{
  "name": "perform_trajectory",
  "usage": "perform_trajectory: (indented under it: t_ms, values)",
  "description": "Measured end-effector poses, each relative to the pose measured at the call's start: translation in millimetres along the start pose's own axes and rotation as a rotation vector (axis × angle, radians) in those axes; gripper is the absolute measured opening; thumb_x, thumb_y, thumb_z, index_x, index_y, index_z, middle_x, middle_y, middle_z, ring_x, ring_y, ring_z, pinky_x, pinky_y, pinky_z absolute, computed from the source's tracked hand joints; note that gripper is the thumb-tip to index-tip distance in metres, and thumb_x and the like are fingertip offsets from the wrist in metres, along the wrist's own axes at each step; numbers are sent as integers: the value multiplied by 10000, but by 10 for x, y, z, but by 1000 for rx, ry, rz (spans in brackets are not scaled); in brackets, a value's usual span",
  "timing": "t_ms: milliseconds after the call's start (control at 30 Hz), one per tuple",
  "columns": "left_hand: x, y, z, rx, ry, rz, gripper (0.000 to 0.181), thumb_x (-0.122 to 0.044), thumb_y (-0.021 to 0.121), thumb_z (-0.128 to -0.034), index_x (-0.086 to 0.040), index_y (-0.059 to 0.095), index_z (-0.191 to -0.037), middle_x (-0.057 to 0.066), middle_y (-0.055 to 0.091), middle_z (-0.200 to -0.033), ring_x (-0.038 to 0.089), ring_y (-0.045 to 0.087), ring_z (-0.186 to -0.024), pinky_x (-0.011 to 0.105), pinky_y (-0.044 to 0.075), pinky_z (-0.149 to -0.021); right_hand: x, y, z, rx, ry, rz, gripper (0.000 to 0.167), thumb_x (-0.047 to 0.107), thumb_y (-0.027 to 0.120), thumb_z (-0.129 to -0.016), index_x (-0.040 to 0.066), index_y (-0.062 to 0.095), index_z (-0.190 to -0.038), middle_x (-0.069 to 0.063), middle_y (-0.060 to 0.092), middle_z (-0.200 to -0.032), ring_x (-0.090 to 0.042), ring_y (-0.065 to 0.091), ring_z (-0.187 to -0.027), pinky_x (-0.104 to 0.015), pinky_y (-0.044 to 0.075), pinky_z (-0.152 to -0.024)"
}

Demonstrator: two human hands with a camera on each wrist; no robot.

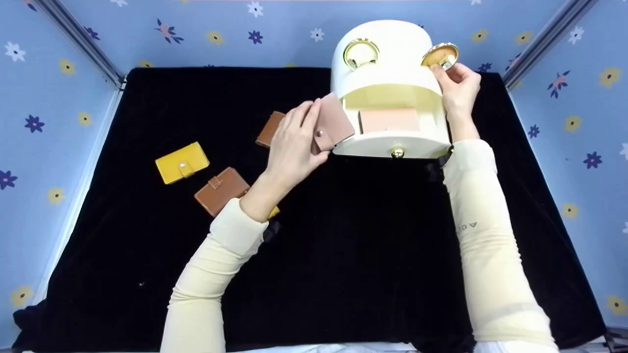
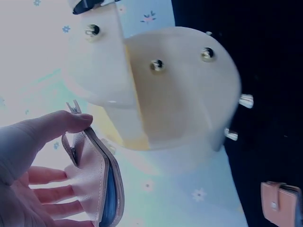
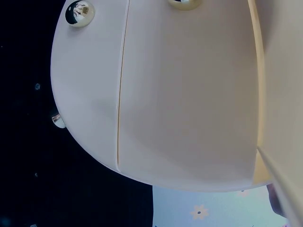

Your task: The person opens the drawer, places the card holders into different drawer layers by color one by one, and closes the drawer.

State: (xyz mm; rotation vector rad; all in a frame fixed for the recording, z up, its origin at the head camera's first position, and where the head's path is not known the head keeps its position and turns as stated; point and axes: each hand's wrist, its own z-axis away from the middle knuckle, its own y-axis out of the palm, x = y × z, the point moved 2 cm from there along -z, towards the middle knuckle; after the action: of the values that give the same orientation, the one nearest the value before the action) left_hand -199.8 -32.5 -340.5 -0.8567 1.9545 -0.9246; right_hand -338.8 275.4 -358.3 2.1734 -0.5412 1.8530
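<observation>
My left hand (image 1: 294, 139) grips a dusty-pink wallet (image 1: 334, 122) with a snap button, at the left edge of the open drawer (image 1: 370, 145) of a white rounded cabinet (image 1: 387, 59). In the left wrist view, the thumb lies on the top edge of that wallet (image 2: 90, 170) and the fingers on its side. A peach-pink wallet (image 1: 390, 120) lies inside the drawer. My right hand (image 1: 460, 90) pinches the rim of a gold-edged round piece (image 1: 440, 55) at the cabinet's upper right. The right wrist view shows mainly the cabinet's front (image 3: 189, 104).
On the black cloth (image 1: 343, 255) to the left lie a yellow wallet (image 1: 179, 164), a brown wallet (image 1: 223, 189) and another brown one (image 1: 270, 128). A yellow corner (image 1: 274, 212) pokes out beside my left wrist. A second gold ring (image 1: 361, 41) sits on the cabinet's upper left.
</observation>
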Motion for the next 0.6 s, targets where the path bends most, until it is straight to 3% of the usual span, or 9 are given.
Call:
perform_trajectory:
  t_ms: [200,600]
  values:
    - [-178,-42,-121,-4,49,-12,760,-202,704,-672,2,373,-1325,146,418,-1291,272,382,-1171,362,271,-993,-2,3,3,1,16,-7,142,131,751,-700,30,667,-752,-5,621,-655,-99,561,-597,-200,429,-598]
    - [-516,-75,-400,40,83,22,788,-257,710,-696,-45,336,-1357,112,393,-1323,239,347,-1211,374,245,-1010,-2,2,8,5,-20,-18,95,115,741,-709,68,663,-683,-6,610,-625,-94,543,-563,-202,417,-575]
